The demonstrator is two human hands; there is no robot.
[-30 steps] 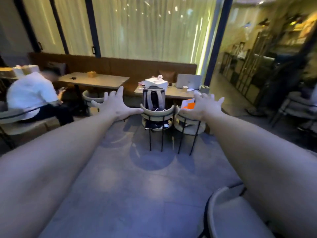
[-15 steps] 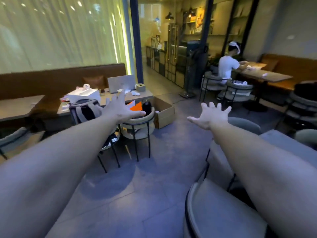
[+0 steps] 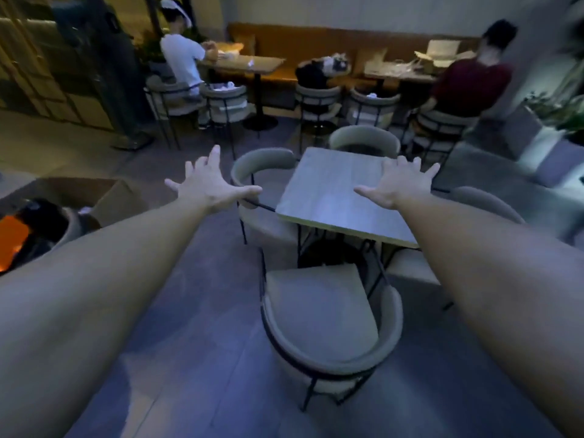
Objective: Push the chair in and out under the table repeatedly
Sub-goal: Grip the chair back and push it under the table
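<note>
A beige round-backed chair (image 3: 319, 314) on black metal legs stands right below me, its seat front tucked slightly under the near edge of a small square grey table (image 3: 335, 191). My left hand (image 3: 208, 184) is stretched out in the air, fingers spread, in front of another chair at the table's left. Over the table's right side hovers my right hand (image 3: 398, 184), also spread and holding nothing. Neither hand touches the near chair.
More beige chairs stand at the table's left (image 3: 262, 165), far side (image 3: 363, 140) and right (image 3: 483, 203). A cardboard box (image 3: 94, 191) sits on the floor at left. Two seated people (image 3: 183, 58) (image 3: 467, 83) are at the back tables by the bench.
The view has swung right and down, from the window-side tables to this small table and chair. Both arms stay stretched forward with spread fingers.
</note>
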